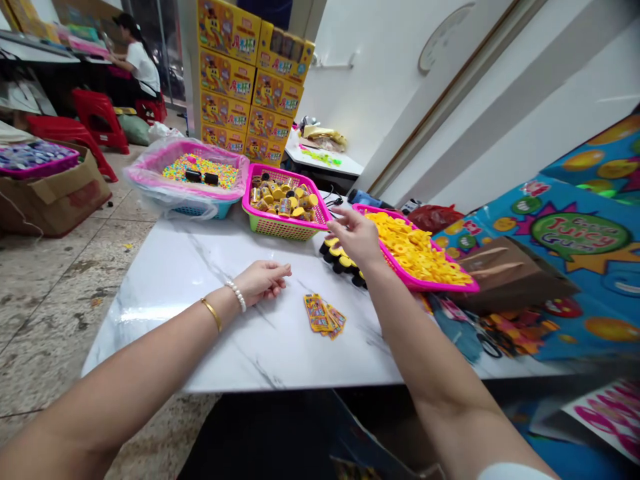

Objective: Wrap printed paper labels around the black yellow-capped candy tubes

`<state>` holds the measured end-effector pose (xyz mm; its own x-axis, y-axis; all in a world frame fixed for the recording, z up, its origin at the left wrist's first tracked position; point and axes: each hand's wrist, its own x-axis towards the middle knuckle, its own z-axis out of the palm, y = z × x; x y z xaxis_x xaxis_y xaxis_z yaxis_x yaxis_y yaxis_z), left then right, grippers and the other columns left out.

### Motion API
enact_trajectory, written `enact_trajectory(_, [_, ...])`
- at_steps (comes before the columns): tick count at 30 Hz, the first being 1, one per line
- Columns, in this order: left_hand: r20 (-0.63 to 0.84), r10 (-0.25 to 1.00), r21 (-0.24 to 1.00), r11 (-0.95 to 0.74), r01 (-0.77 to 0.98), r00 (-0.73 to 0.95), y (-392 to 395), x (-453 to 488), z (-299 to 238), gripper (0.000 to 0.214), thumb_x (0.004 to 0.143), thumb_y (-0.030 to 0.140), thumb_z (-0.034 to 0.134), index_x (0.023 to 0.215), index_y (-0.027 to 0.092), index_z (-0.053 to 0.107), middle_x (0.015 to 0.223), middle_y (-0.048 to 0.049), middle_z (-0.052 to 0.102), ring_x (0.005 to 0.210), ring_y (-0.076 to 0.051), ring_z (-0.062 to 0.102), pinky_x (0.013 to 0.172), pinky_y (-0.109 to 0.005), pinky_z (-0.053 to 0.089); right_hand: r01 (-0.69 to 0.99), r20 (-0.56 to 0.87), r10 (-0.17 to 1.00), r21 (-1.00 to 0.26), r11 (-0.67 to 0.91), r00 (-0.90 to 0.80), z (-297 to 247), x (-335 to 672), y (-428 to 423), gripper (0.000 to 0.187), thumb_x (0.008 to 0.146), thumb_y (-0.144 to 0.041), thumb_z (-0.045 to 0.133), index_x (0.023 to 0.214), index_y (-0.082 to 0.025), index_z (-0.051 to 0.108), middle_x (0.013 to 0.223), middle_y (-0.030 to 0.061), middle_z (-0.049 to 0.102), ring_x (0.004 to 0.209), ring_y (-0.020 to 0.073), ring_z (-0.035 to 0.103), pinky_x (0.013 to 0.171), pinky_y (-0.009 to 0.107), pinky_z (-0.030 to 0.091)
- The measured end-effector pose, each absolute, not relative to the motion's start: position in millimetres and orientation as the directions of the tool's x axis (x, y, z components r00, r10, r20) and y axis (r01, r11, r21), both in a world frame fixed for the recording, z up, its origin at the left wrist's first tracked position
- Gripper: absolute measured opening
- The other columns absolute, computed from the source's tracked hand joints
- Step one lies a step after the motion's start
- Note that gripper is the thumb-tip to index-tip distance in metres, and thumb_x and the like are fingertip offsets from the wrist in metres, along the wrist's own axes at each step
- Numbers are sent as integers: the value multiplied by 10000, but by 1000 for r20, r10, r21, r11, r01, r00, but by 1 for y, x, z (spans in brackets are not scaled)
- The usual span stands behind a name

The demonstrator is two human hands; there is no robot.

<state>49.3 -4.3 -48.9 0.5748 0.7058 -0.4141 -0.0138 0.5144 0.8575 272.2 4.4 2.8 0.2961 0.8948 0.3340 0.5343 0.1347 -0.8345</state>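
My left hand, with a pearl bracelet and a gold bangle at its wrist, hovers low over the white marbled table. Its thumb and fingers are pressed together; anything between them is too small to make out. Above several small black cups with yellow tops is my right hand, its fingers apart and nothing visible in them. The hand partly hides the cups. Orange printed stickers or cards lie fanned on the table between my forearms. Beyond my hands, a pink-and-green basket holds small labelled yellow-and-brown cups.
On the right, a pink basket carries yellow plastic pieces. A plastic-lined basket at back left contains colourful pellets and two black cups. Yellow printed boxes are stacked behind. Scissors lie near a blue carton. A person sits far left.
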Motion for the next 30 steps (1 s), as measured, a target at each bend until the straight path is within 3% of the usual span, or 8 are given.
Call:
enact_trajectory(3, [-359,751,920,384,75,554,-10,54,-55,207,833,290,687,730,125,617,506,40,522,350,-42,411,360,-172,257,765,253,953,-643,40,164,-28,271,-41,238,819,-391,640,855,-189,761,671,25,682,538,144,615,568,290,511])
enact_trajectory(7, [-304,766,952,234,195,567,-16,60,-59,162,784,246,699,689,137,626,496,39,543,345,-53,415,368,-189,275,853,157,988,-515,87,-6,-66,258,-90,138,721,-293,752,833,-214,759,806,32,686,663,153,608,665,299,480])
enact_trajectory(11, [-275,781,956,163,242,561,-18,61,-59,165,711,258,759,687,141,646,471,44,535,354,-62,414,387,-199,282,801,200,980,-589,108,16,-77,254,-95,66,773,-229,696,715,-202,711,736,13,635,663,142,573,664,289,450])
enact_trajectory(16, [-286,785,958,228,173,550,-19,59,-53,250,696,334,783,795,140,661,540,19,587,426,-76,468,399,-190,296,729,317,949,-649,218,-2,-61,252,-82,57,787,-257,683,755,-210,675,822,17,641,694,142,586,632,273,460])
enact_trajectory(19, [-245,783,968,229,101,572,-17,57,-50,319,683,394,788,830,135,676,630,-16,643,491,-87,510,406,-190,313,724,383,920,-612,319,-81,-46,240,-69,59,813,-254,652,770,-213,654,812,13,645,685,137,590,637,271,462])
enact_trajectory(22, [-210,818,970,242,12,535,-9,53,-51,297,662,380,801,743,128,668,568,1,602,468,-73,470,406,-187,284,716,396,902,-580,389,-169,-38,225,-51,37,809,-246,649,792,-214,644,802,9,644,660,129,581,656,280,462])
enact_trajectory(26, [-240,892,942,309,-131,382,5,50,-54,287,652,350,809,645,125,630,482,39,520,403,-42,387,409,-188,249,546,242,970,-811,208,-10,-41,214,-39,433,698,-373,761,1068,-206,610,953,41,671,613,118,575,571,268,456])
enact_trajectory(30, [-278,897,940,329,-97,345,6,52,-57,256,694,333,780,642,129,635,439,51,486,382,-46,363,405,-194,234,328,-79,997,-941,-78,11,-49,208,-44,362,751,-523,673,825,-174,611,614,-10,610,457,85,438,446,226,331])
